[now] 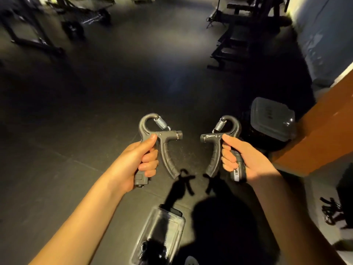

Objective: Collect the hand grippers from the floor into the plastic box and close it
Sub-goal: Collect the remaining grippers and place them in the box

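- Your left hand has its fingers curled tight round one handle of a dark grey plastic hand gripper with a steel coil spring. The other handle hangs free, unsqueezed.
- Your right hand holds a second, matching grey hand gripper the same way, by its outer handle.
- Both grippers are in the air above the dark floor, facing each other and apart.
- The clear rectangular plastic box lies on the floor below, between your forearms, with something dark inside.
- A clear rounded plastic piece, probably the lid, lies beyond your right hand.
- My reading is that you are mid-carry: the pair is picked up but not yet boxed.
- Next, bring both down over the box and let go one at a time, so the handles don't tangle.
- The dark tangle at the right edge may be more grippers; it is too dim to tell.
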